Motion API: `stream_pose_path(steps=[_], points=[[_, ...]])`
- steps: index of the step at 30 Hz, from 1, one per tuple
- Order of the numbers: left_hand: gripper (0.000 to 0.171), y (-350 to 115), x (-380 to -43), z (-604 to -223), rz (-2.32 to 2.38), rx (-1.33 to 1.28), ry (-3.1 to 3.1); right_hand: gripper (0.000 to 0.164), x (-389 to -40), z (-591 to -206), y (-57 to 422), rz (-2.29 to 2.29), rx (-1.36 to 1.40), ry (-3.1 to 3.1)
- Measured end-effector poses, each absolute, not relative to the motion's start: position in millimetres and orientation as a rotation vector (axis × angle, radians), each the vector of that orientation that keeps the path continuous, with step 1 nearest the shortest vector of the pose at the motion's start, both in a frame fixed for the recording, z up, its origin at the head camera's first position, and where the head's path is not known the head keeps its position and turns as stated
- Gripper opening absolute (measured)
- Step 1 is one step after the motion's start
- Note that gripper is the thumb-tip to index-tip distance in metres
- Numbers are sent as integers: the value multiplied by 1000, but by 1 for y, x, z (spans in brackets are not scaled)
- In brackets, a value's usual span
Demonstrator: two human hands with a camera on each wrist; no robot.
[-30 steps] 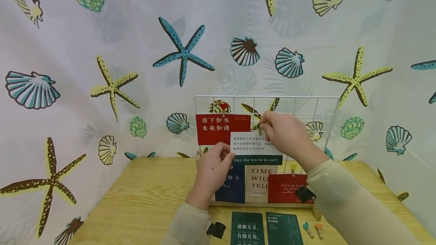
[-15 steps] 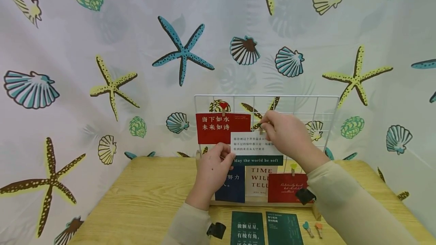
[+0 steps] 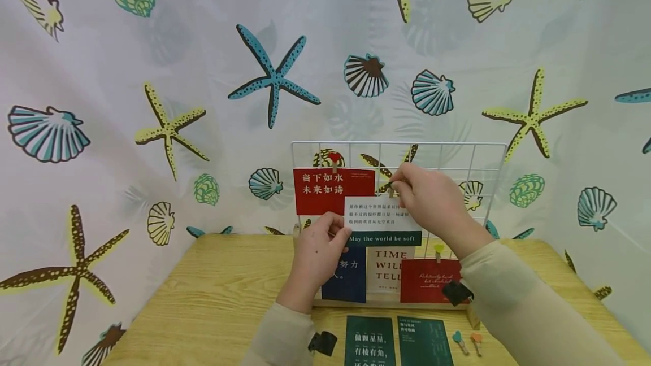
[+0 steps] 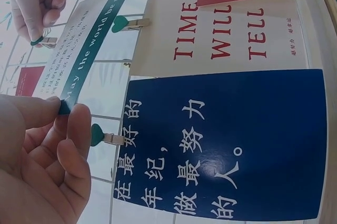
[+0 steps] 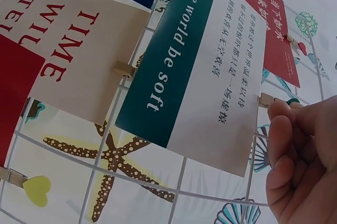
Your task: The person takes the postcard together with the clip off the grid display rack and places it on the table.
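Card [image 3: 380,222] of white and green, in front of white wire grid [image 3: 432,143], above blue card [image 4: 226,129] and cream card [image 4: 208,34]. Is pinched at left edge between thumb and fingers of left hand [image 3: 319,250]. Has wooden clothespin [image 5: 266,100] with green top at upper edge, pinched in fingers of right hand [image 3: 434,196].

A screened-off spot for table work is shown; whether in a home or a studio cannot be told. Beyond and either side of the fingers [image 3: 407,174], it is enclosed by a starfish-and-shell curtain [image 3: 325,38]; below them, a wood-grain tabletop [image 3: 218,287] is seen.
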State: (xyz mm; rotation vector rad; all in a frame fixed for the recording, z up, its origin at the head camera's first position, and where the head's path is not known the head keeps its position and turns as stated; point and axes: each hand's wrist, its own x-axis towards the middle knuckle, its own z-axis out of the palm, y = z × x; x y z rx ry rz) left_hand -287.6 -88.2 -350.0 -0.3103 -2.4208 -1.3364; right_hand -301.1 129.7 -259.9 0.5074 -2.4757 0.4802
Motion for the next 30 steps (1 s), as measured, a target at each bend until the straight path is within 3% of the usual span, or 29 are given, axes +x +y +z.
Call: stream_pose_path(steps=[30], points=[[8,-98,-279,-356,-1429,-374,-2442,13,-293,-267,142,641,505,-2530]])
